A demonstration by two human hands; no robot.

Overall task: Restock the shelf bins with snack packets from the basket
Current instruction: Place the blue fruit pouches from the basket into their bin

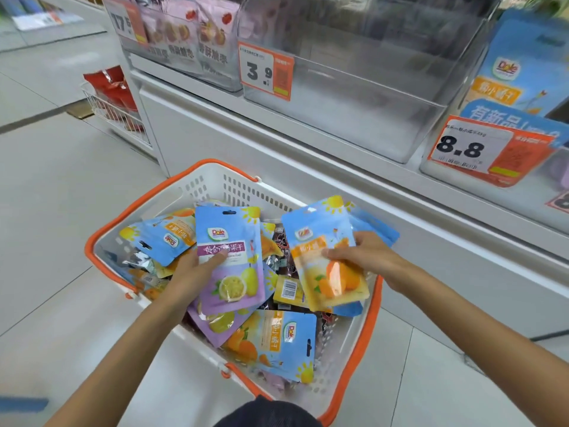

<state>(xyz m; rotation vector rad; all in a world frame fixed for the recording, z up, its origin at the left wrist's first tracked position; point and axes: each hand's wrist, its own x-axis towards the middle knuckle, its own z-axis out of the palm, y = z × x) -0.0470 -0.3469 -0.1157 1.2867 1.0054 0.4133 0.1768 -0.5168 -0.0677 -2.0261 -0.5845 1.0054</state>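
A white basket with an orange rim (212, 183) stands on the floor, full of several Dole snack packets. My left hand (192, 271) grips a blue and purple passion-fruit packet (229, 257) above the basket, thumb across its front. My right hand (365, 252) holds a small stack of blue and orange mandarin packets (326, 263) over the basket's right side. Above, a clear shelf bin (354, 97) with a 3.9 price tag (266, 70) looks bare inside. To its right a bin with an 8.8 tag (489, 151) carries blue Dole packets (523, 69).
The left bin holds pink snack bags (187, 35). A white shelf base (246, 140) runs below the bins. A wire rack with red packets (114, 94) stands at the shelf's left end. Tiled floor (55, 195) stretches to the left.
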